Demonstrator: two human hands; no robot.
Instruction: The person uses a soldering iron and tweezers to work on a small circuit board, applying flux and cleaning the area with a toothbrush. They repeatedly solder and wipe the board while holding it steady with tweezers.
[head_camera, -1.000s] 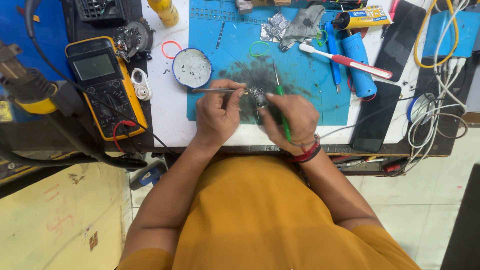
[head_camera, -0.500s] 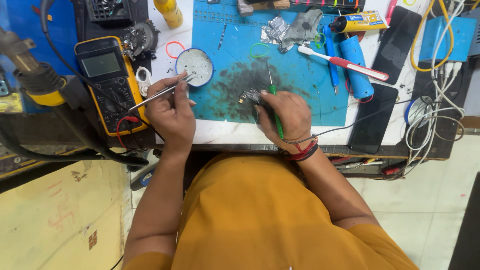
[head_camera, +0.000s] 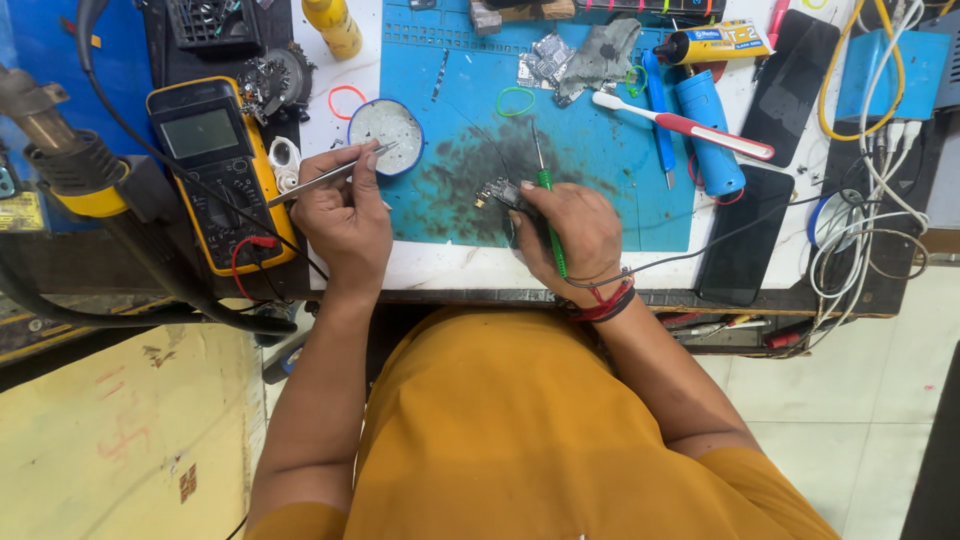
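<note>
Blue work mat (head_camera: 600, 190) covers the cluttered bench; left hand (head_camera: 345, 215) pinches tweezers (head_camera: 330, 175) over a round tin (head_camera: 386, 128), right hand (head_camera: 570, 235) grips a green screwdriver (head_camera: 548, 205) and small circuit board (head_camera: 500, 192).

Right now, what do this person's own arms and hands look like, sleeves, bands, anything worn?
Both arms are bare from the short mustard-orange shirt sleeves down. The left hand wears no glove, ring or band that shows. The right hand is gloveless too, and its wrist carries red thread bands beside a dark band. No watch is visible.
</note>
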